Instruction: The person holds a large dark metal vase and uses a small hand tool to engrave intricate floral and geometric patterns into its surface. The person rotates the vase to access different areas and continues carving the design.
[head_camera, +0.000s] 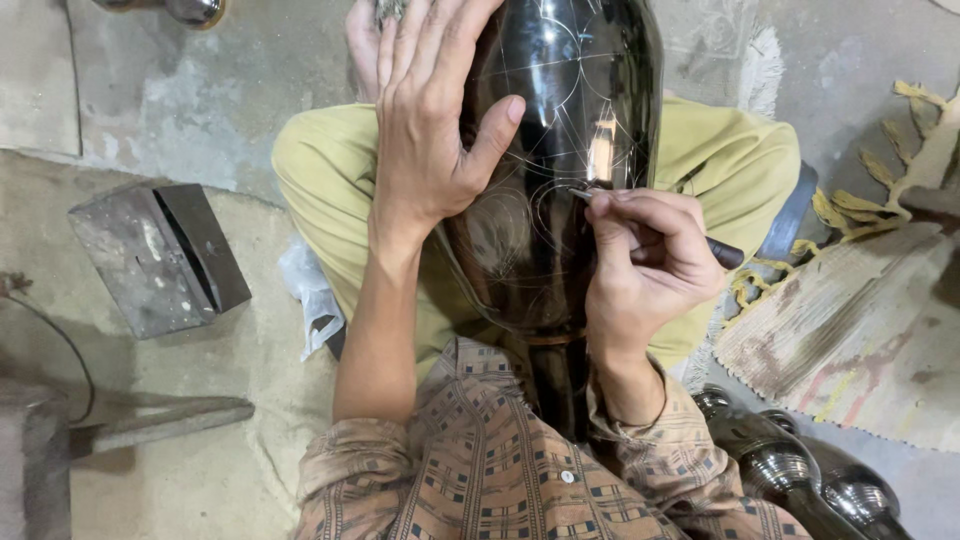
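A large black vase (560, 130) lies across the seated person's lap, its narrow neck pointing to 6 o'clock toward the chest and its body running up to 12 o'clock. The surface is glossy and carries fine scratched lines. It looks heavy, rigid and slippery, and the finish probably mars easily; the broad body appears the safest place to grip.

The left hand (430, 120) lies spread flat on the vase at its 9 o'clock side, thumb across the front, steadying it. The right hand (640, 265) is closed around a thin engraving tool (650, 222), pinched like a pen, with its tip touching the vase at the 3 o'clock side.

More shiny dark vases (790, 470) lie at 5 o'clock. A metal block (160, 255) sits at 9 o'clock.
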